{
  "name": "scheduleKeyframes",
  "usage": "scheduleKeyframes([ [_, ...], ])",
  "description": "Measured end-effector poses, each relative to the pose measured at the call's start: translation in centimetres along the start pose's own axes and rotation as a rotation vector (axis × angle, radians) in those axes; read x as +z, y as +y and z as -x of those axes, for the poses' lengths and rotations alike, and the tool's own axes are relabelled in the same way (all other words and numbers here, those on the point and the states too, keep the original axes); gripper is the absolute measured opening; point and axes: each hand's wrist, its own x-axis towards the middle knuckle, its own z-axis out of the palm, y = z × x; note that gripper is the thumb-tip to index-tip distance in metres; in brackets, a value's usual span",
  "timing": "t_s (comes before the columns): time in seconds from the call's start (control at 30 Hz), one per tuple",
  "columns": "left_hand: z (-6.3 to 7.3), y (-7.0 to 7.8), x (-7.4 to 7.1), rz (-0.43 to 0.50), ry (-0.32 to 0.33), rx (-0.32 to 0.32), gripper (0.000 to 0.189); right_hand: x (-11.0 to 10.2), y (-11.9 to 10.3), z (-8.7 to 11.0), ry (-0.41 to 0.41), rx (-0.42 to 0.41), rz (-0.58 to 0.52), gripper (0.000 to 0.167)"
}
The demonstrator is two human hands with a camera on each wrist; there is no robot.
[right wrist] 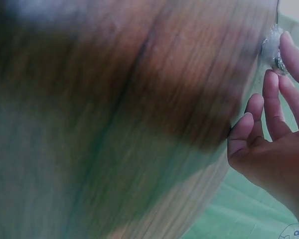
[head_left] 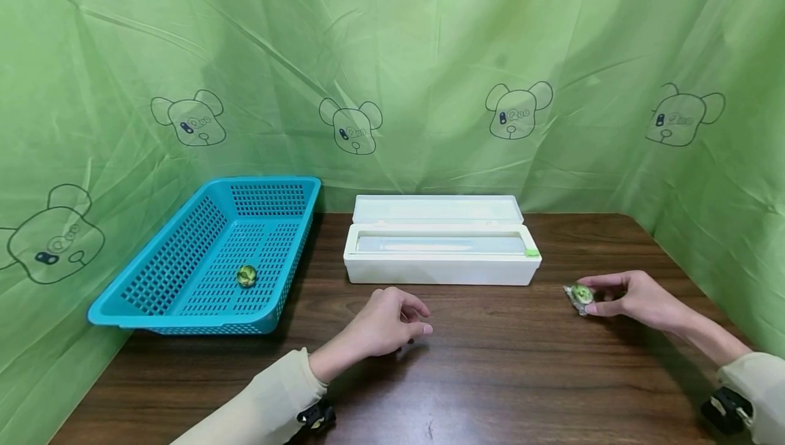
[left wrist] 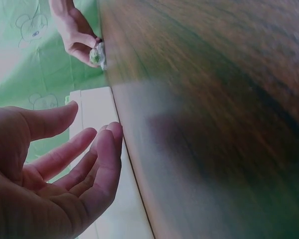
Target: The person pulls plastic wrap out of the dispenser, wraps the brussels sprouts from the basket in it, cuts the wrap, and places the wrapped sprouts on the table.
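My right hand [head_left: 640, 300] pinches a small round green vegetable, like a Brussels sprout [head_left: 580, 294], wrapped in clear plastic film, at the right side of the table. In the right wrist view the wrapped sprout [right wrist: 275, 50] sits between thumb and fingertips, partly cut off by the hand. My left hand [head_left: 383, 322] hovers over the table's middle with loosely bent fingers and holds nothing. In front of it stands a white cling film dispenser box [head_left: 438, 272] with its lid [head_left: 437, 209] raised. Another Brussels sprout [head_left: 247, 276] lies in the blue basket [head_left: 184, 321].
The blue plastic basket stands at the table's left, its sides perforated. Behind the brown wooden table [head_left: 490, 377] hangs a green curtain [head_left: 429, 36] with bear-head outlines. A green slider [head_left: 531, 253] sits at the dispenser's right end.
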Motion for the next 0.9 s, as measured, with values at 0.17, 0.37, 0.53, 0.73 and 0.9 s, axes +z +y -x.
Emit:
scheduleKeyframes([
  [0.17,-0.1,0.1,0.0,0.002,-0.004,-0.001,0.015,0.1,0.0,0.0,0.002,0.004,0.0,0.062],
  [0.37,-0.1,0.2,0.0,0.004,-0.009,-0.015,0.016,0.0,-0.1,0.1,0.003,0.004,-0.011,0.065],
  [0.53,0.0,0.4,-0.1,0.006,-0.009,-0.013,0.016,-0.4,-1.5,0.5,0.089,-0.017,-0.002,0.062],
  [0.73,0.3,0.4,-0.5,-0.037,0.02,0.017,0.011,2.0,-6.5,2.0,0.185,-0.082,0.018,0.034],
  [0.9,0.7,0.1,-0.9,-0.085,0.035,0.041,0.01,5.9,-10.2,3.3,0.138,-0.284,0.094,0.014],
])
